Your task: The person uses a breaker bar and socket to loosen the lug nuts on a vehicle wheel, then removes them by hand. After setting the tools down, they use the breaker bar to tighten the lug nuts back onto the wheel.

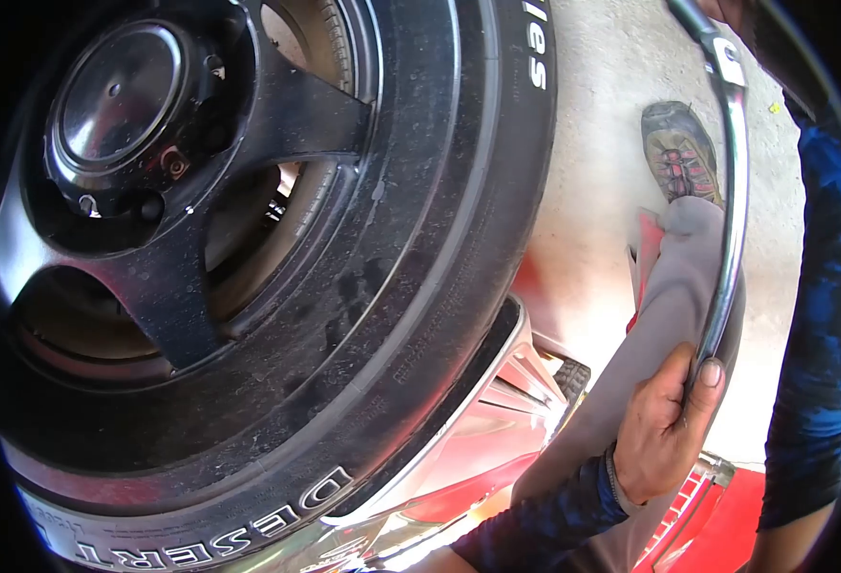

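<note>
A long metal bar [737, 181] with a jointed head runs down the right side of the view. My left hand [669, 425] is closed round its lower end, thumb and fingers pressed together on the metal. At the top edge, beside the bar's head, a small part of my right hand [721, 10] shows; its fingers are cut off and dark. A large black tyre [440, 315] on a dark spoked rim [315, 119] with a round centre cap [120, 91] fills the left side. The bar is apart from the wheel.
My leg in grey trousers [673, 296] and a worn shoe [678, 148] lie between wheel and bar, over a pale concrete floor [602, 124]. Below the tyre is a shiny reddish vehicle part [487, 435]. A red object [735, 520] stands at the lower right.
</note>
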Demonstrator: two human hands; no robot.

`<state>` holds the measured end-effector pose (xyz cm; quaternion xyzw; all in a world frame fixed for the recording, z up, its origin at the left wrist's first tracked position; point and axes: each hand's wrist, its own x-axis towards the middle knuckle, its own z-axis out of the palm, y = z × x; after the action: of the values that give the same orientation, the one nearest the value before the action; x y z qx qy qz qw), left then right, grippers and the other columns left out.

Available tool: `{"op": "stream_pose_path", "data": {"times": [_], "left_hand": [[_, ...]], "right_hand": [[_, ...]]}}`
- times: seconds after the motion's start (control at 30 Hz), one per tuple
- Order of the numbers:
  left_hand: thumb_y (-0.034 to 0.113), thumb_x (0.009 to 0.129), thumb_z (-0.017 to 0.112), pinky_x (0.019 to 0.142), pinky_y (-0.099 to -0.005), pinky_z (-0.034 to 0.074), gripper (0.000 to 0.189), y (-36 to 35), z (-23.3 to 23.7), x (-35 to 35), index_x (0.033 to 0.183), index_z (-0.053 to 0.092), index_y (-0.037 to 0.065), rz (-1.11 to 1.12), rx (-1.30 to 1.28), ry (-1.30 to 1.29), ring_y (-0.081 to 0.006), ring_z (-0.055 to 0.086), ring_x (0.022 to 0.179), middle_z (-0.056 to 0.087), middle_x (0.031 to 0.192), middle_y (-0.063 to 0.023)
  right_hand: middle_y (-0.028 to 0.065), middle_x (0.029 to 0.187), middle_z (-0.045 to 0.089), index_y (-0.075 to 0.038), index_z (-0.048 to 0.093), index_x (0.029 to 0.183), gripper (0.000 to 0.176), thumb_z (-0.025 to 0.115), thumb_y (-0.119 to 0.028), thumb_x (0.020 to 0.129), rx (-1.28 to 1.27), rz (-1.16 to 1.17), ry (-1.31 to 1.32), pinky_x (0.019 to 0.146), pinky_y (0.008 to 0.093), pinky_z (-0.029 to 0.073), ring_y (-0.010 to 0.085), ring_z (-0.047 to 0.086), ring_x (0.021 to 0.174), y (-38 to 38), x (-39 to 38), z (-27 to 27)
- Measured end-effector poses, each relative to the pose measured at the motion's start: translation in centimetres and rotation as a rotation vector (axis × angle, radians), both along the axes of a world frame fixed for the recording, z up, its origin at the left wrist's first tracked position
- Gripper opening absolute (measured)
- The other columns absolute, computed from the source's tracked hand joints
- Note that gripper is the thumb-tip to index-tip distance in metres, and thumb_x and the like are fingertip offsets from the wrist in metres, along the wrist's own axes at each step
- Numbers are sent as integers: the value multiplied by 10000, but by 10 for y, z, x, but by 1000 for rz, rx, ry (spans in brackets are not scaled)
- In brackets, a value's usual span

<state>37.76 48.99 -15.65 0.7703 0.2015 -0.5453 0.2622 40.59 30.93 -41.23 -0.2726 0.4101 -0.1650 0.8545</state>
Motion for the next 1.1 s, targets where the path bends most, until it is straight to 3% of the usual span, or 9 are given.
{"op": "stream_pose_path", "data": {"times": [0.07, 0.37, 0.47, 0.53, 0.67, 0.77, 0.93, 1.0, 1.1], "left_hand": [[279, 1043, 479, 563, -246, 334, 306, 3, 1, 2, 841, 474, 49, -141, 66, 102, -58, 351, 658, 433, 711, 1], [234, 1015, 512, 555, -299, 367, 273, 4, 9, -17, 821, 504, 42, -347, 80, 96, -85, 398, 640, 442, 649, -31], [270, 1017, 506, 513, -311, 342, 332, 15, -3, -9, 782, 479, 36, -434, 1, -22, -102, 389, 580, 413, 604, -34], [345, 1000, 536, 488, -390, 396, 390, 26, -8, 3, 779, 495, 27, -490, -21, -55, -267, 484, 477, 466, 563, -148], [353, 983, 558, 496, -438, 410, 411, 22, 4, 1, 749, 469, 26, -569, -53, -163, -406, 542, 536, 513, 575, -192], [351, 976, 564, 513, -465, 420, 398, 21, 8, 6, 753, 485, 31, -590, -63, -188, -436, 559, 580, 528, 579, -196], [360, 980, 558, 516, -463, 422, 400, 27, -5, 10, 757, 496, 34, -570, -108, -253, -422, 564, 565, 523, 570, -188], [363, 981, 557, 515, -459, 420, 402, 20, -6, 6, 760, 498, 32, -547, -134, -251, -418, 563, 559, 521, 570, -189], [372, 981, 556, 511, -450, 415, 412, 13, -8, -1, 765, 498, 26, -499, -189, -183, -410, 556, 552, 514, 568, -190]], "right_hand": [[230, 934, 658, 24, 610, 1041, 219, 579, -143, 902, 56, -39, -15, 772, 444, 575, 389, 675, 859, 3, -4, -10], [247, 1003, 656, 28, 581, 1107, 249, 567, -143, 926, 499, -291, -200, 792, 460, 571, 403, 669, 906, -3, -32, -69], [261, 1150, 584, 24, 475, 1262, 311, 444, -144, 1002, 341, -368, -51, 842, 499, 572, 411, 636, 987, -15, -17, -50], [230, 1081, 595, 13, 432, 1292, 305, 431, -99, 1008, 458, -440, -194, 779, 530, 570, 407, 651, 926, -27, -15, -48], [220, 1035, 619, -13, 434, 1312, 331, 449, -144, 1008, 390, -245, -190, 720, 452, 572, 350, 654, 917, -61, -12, -8], [217, 1028, 624, -26, 431, 1320, 346, 460, -170, 1007, 327, -256, -169, 691, 424, 573, 325, 656, 919, -80, 3, 8], [229, 1042, 631, -32, 426, 1333, 380, 490, -175, 986, 254, -221, -256, 671, 377, 563, 302, 660, 921, -101, 20, 23], [219, 1059, 609, -60, 406, 1357, 429, 518, -137, 949, 211, -56, -307, 623, 337, 543, 279, 652, 879, -114, 19, 26], [218, 1032, 604, -60, 423, 1305, 411, 538, -106, 913, 255, -19, -355, 573, 335, 527, 278, 660, 856, -127, 17, 33]]}}
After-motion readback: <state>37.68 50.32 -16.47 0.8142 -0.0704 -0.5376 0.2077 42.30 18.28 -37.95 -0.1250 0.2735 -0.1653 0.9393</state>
